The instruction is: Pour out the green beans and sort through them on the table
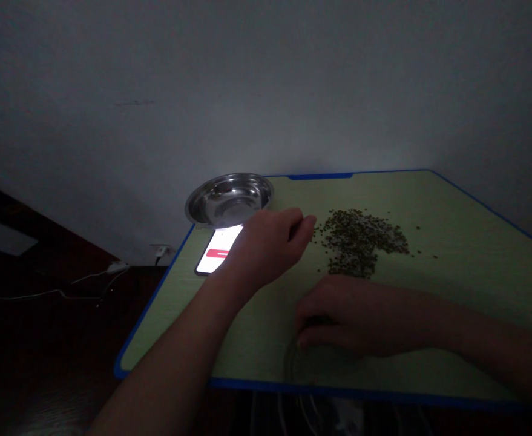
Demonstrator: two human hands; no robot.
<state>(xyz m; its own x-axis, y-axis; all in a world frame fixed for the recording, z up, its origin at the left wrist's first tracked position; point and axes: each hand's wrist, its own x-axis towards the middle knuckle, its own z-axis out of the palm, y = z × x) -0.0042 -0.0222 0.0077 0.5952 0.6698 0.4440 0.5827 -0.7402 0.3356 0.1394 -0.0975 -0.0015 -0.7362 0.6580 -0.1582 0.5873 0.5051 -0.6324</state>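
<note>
A spread-out pile of small dark grains or beans, mixed with whitish grains [356,237], lies on the pale green tabletop [256,339]. At its left edge is my left hand [275,242], thumb and fingers pressed together; anything between them is hidden. My right hand [333,315] is curled, just in front of the pile. Its fingertips are over a clear, round container [293,366] at the table's front edge. What those fingers hold, if anything, is too dark to see. A shiny metal bowl [236,206] stands beyond my left hand.
A lit phone [207,260] lies partly behind my left wrist, near the bowl. The table has a blue rim [157,287], and a grey wall [293,91] rises behind it. White cables [61,293] and a plugged-in socket [160,251] are at the left.
</note>
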